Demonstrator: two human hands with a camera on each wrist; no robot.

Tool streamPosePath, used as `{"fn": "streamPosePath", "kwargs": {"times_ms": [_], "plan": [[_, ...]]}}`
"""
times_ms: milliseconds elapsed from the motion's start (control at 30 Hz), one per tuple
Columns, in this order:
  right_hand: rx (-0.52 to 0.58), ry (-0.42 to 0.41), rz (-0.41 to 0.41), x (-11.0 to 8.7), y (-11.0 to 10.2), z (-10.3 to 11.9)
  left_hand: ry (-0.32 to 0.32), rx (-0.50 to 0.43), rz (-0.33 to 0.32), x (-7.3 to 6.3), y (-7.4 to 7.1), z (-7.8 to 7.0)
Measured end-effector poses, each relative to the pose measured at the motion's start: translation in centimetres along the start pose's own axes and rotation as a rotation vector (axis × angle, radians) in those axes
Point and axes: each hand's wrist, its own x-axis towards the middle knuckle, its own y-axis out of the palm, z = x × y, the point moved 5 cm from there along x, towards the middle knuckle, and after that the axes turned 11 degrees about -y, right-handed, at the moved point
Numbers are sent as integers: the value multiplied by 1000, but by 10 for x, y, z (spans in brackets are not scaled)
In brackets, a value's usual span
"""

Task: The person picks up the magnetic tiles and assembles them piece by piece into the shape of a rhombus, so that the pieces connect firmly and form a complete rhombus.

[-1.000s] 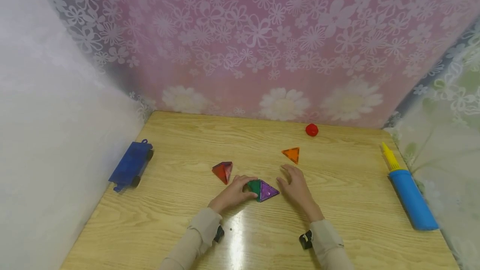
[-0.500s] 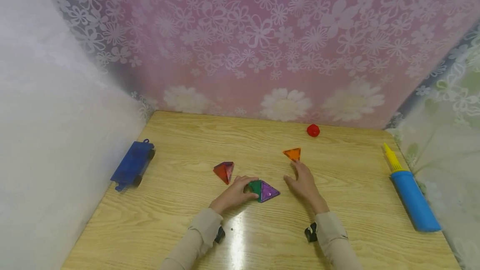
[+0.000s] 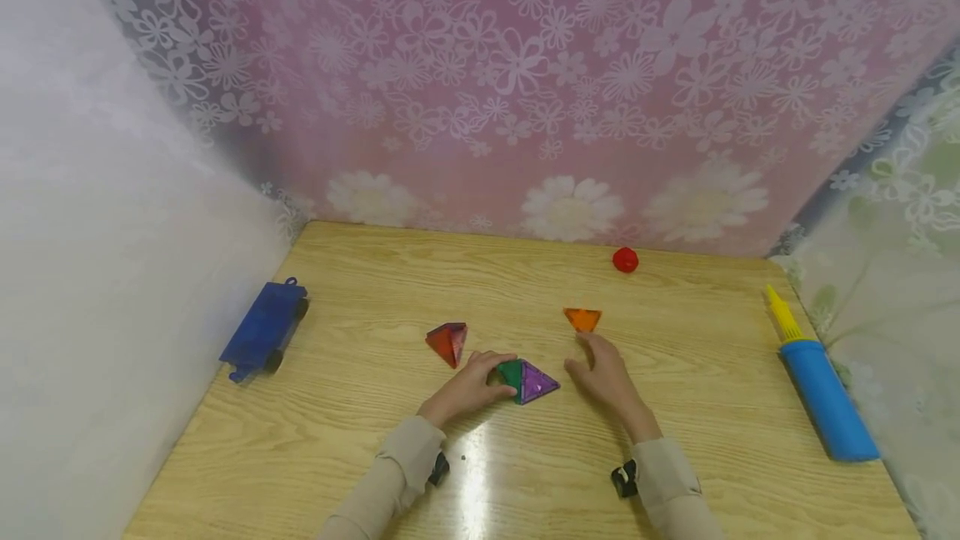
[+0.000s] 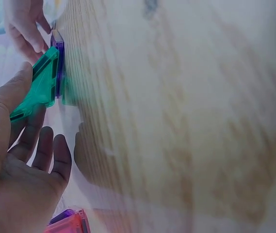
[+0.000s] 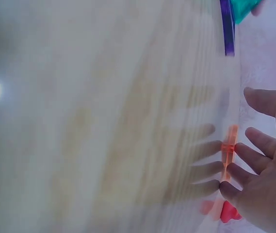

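Wooden tabletop (image 3: 360,273), flowered backdrop (image 3: 480,115)
Left hand (image 3: 468,390) pinches a green triangle (image 4: 40,85); right hand (image 3: 609,375), unclenched, touches an orange triangle (image 3: 583,318).

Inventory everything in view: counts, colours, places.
Table: 1, wood-toned, beneath
Toy wagon: 1, blue, table's left
Pyramid-like tile piece: 1, red and purple, left of centre
Green triangular tile: 1, translucent, centre
Purple triangular tile: 1, translucent, meeting green
Orange triangular tile: 1, translucent, beyond purple
Ball-like object: 1, red, far side
Hand pump: 1, blue and yellow, table's right
Floral backdrop: 1, pink and white, behind
Side coverings: 2, whitish, flanking table
Speck: 1, dark, near side
Sleeves: 2, beige, forearms
Wrist devices: 2, black, wrists
Left hand: 1, grip on green tile
Right hand: 1, at orange tile
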Motion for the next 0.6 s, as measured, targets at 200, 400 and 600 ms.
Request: {"fn": "streamPosePath", "kwargs": {"times_ms": [200,400,600], "plan": [[35,-3,16,-11,6,11,-4,6,-6,1,1,3],[62,15,16,-20,12,21,-11,7,-7,1,0,2],[78,20,8,-31,13,30,-5,9,-9,2,0,2]]}}
